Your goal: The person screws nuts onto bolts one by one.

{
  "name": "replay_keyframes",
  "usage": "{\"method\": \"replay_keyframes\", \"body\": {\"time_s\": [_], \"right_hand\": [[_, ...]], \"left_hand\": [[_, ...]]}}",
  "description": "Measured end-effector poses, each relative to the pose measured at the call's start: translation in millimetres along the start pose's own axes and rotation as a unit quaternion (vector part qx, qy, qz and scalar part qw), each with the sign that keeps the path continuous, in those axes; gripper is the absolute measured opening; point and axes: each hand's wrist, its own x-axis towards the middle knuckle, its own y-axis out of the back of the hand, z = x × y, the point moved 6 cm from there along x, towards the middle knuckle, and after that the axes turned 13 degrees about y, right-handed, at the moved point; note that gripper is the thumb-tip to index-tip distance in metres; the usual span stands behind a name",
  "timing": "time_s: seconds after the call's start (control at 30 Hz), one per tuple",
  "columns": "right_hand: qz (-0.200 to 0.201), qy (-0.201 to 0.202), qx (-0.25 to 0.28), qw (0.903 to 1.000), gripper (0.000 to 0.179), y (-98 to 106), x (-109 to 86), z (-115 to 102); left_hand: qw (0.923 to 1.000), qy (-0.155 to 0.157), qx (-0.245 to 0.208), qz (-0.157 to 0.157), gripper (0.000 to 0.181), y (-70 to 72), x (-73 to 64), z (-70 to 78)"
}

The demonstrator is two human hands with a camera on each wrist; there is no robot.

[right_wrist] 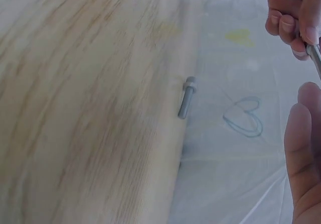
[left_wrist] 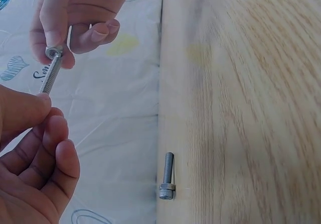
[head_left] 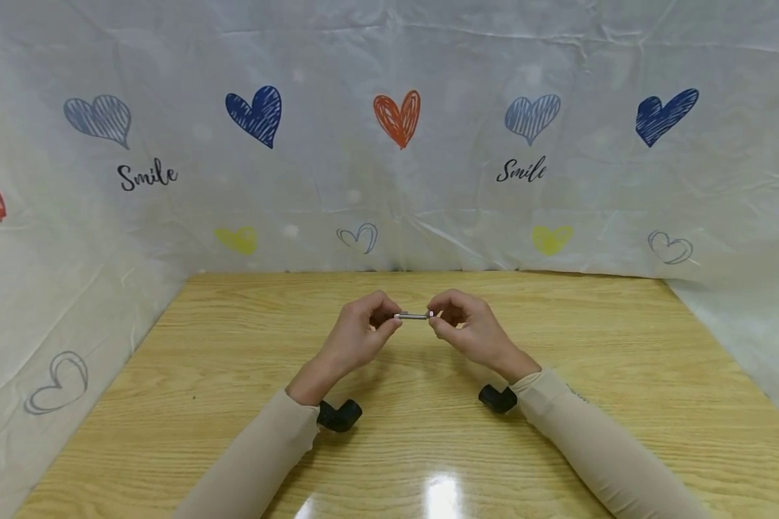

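Observation:
My left hand (head_left: 357,331) pinches one end of a metal bolt (left_wrist: 50,77) between thumb and fingertips, and its threaded shank points toward the other hand. At that threaded end, my right hand (head_left: 470,330) pinches a small hex nut (left_wrist: 53,51) between thumb and forefinger. The nut sits right at the bolt's tip, its hole showing in the left wrist view. A second bolt (left_wrist: 168,170) lies on the wooden table (head_left: 234,404), with a nut (left_wrist: 167,186) close against its head; the right wrist view shows this same bolt (right_wrist: 186,101) from the other side.
A white cloth (head_left: 454,194) printed with hearts and "Smile" hangs behind the table and along its sides. Black curved wrist pieces (head_left: 340,416) stick out beneath both beige sleeves (head_left: 253,454). Light glares off the table's front.

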Motion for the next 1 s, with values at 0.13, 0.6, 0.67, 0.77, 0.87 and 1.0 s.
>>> {"method": "replay_keyframes", "body": {"time_s": [0.13,0.6,0.67,0.77,0.87,1.0], "right_hand": [[-0.004,-0.007,0.007,0.9999,0.013,-1.1,-1.4,0.6],[0.000,-0.028,0.023,0.9994,0.016,-1.1,-2.9,2.1],[0.002,-0.030,0.027,0.9992,0.016,-1.5,-3.4,3.1],[0.005,-0.031,0.031,0.9990,0.017,-2.3,-3.9,4.8],[0.007,-0.028,0.037,0.9989,0.019,-3.2,-4.4,6.6],[0.012,-0.019,0.046,0.9987,0.019,-4.7,-4.9,7.7]], "left_hand": [[1.0000,0.000,-0.004,0.002,0.007,0.7,-1.1,-0.2],[0.9999,0.001,-0.016,0.006,0.005,0.6,-2.7,3.7],[0.9998,0.000,-0.017,0.006,0.005,0.7,-2.6,3.8],[0.9998,-0.003,-0.018,0.006,0.005,0.5,-2.7,3.8],[0.9998,-0.003,-0.021,0.004,0.004,0.4,-3.2,3.5],[0.9998,0.002,-0.021,0.004,0.004,0.7,-3.8,3.0]]}}
